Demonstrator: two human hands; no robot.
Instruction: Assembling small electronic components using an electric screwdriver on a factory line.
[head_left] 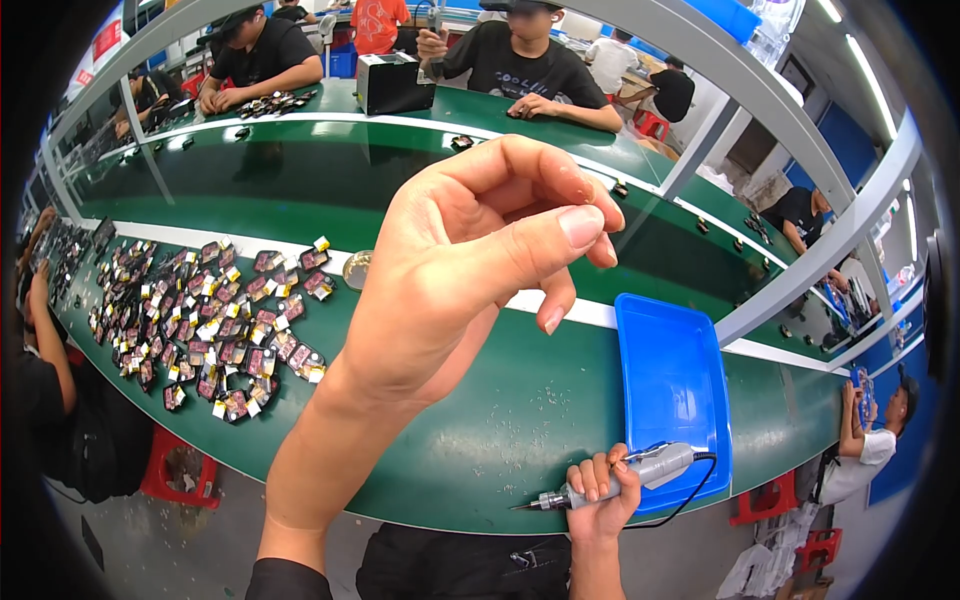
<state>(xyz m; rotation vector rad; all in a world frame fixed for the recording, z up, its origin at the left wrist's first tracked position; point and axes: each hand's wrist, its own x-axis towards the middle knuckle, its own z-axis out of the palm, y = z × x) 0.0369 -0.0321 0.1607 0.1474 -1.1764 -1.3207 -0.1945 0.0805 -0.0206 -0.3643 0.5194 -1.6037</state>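
My left hand (pixel 450 270) is raised in the middle of the view, close to the camera. Its thumb and fingertips are pinched together, and whatever lies between them is too small to make out. In my right hand (pixel 603 500), low on the right, is a grey electric screwdriver (pixel 655 468), gripped round its body with the bit pointing left over the table edge. Its black cord curls back beside the blue tray. Tiny pale bits (pixel 535 415), perhaps screws, lie scattered on the green table between my hands.
Many small black parts with pink and yellow-white faces (pixel 215 320) cover the table at left. A blue tray (pixel 722 400) stands at right. Behind runs a dark green conveyor belt (pixel 290 180) with a few parts, under grey frame bars (pixel 700 150). Co-workers (pixel 525 60) sit across.
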